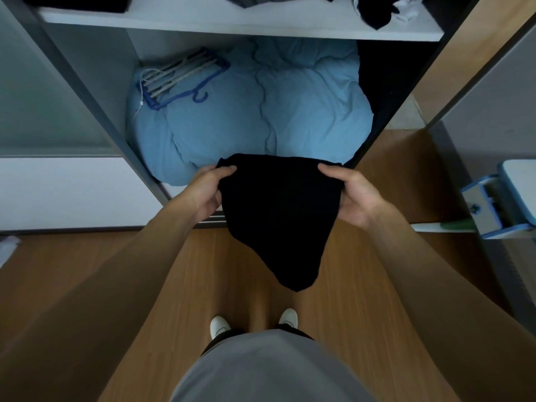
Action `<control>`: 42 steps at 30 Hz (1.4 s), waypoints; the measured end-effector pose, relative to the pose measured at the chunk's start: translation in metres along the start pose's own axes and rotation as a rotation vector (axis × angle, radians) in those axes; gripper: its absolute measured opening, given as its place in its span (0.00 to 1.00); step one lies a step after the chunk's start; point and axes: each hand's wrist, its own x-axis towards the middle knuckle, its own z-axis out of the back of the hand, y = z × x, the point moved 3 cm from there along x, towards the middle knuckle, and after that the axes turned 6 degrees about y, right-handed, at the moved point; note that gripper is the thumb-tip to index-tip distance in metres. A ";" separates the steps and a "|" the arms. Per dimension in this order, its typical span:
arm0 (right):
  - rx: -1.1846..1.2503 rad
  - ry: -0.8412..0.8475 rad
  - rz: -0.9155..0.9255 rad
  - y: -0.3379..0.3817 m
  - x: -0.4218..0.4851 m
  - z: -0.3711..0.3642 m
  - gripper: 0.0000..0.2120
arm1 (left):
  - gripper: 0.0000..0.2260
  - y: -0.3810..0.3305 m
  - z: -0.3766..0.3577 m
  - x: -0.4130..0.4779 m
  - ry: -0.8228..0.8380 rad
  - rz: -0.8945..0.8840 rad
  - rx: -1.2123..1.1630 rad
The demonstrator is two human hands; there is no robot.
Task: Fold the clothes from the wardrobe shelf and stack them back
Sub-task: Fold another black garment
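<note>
The black garment (pixel 278 216) hangs in the air in front of the open wardrobe, its top edge stretched between the hands: the left hand (pixel 207 190) pinches the left corner and the right hand (pixel 353 195) the right corner, thumbs on the near face and the other fingers hidden behind the cloth. Farther off, the lower compartment holds a bulky light-blue duvet (pixel 261 117) with blue hangers (pixel 179 79) lying on its far left part. The white shelf (pixel 232 24) above carries loose clothes: a dark pile (pixel 78 2) at the left, grey cloth (pixel 255 0) in the middle, and a black-and-white heap (pixel 380 11) at the right.
</note>
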 end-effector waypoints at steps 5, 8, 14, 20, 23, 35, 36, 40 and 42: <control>-0.016 -0.002 0.082 -0.012 0.005 0.004 0.14 | 0.19 -0.006 -0.007 -0.004 0.032 0.063 -0.003; 0.049 -0.005 0.113 -0.015 0.009 -0.002 0.15 | 0.24 -0.007 -0.003 -0.006 0.156 0.053 0.114; -0.163 -0.045 0.062 -0.015 0.019 -0.005 0.18 | 0.11 -0.009 0.006 0.002 0.098 -0.041 0.210; -0.271 -0.184 0.067 -0.010 0.029 -0.003 0.12 | 0.09 -0.014 0.010 0.007 -0.009 -0.063 0.383; -0.289 -0.201 0.058 -0.006 0.030 -0.002 0.11 | 0.06 -0.020 0.010 0.008 -0.015 -0.069 0.469; -0.304 -0.248 0.051 0.003 0.036 0.006 0.14 | 0.29 -0.028 0.021 0.013 0.133 -0.101 0.213; -0.298 -0.242 0.046 0.003 0.037 0.007 0.15 | 0.30 -0.027 0.022 0.014 0.140 -0.108 0.236; -0.099 -0.092 0.105 0.004 0.040 0.005 0.22 | 0.26 -0.028 0.022 0.019 0.063 -0.132 0.261; 0.026 -0.014 0.195 0.002 0.041 0.007 0.33 | 0.24 -0.029 0.023 0.021 0.020 -0.137 0.201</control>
